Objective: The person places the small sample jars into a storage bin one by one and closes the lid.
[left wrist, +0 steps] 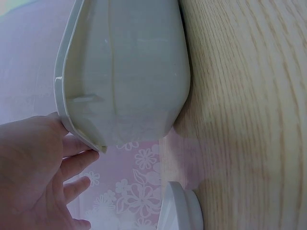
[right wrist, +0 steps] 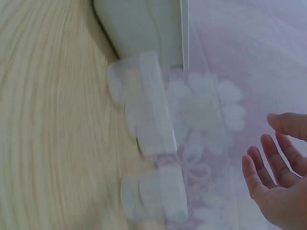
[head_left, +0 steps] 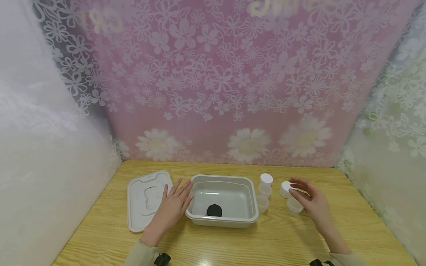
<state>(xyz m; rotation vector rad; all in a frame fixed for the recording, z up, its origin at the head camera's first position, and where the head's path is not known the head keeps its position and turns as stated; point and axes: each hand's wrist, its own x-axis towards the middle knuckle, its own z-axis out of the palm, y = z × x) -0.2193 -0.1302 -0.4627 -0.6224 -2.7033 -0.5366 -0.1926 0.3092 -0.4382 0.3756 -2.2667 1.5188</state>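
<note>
A grey plastic box [head_left: 229, 221] stands lidless on the table, with a round black-topped thing [head_left: 214, 210] near its front wall inside. My left hand [head_left: 170, 207] touches the box's left rim with its fingers extended; in the left wrist view the fingertips meet the rim at the corner. To the right, my right hand [head_left: 316, 205] hovers over two small containers, a white-topped one [head_left: 285, 189] and a clear one [head_left: 294, 207]. Nothing is between its loosely bent fingers in the right wrist view, where the containers [right wrist: 173, 194] look blurred.
Left of the box lies its grey lid [head_left: 134, 201], flat on the wooden table [head_left: 213, 245]. Close to the box's right side stand a white-topped container [head_left: 266, 179] and two translucent ones [head_left: 262, 204] in a row. Floral curtains [head_left: 213, 92] hang behind and at the sides.
</note>
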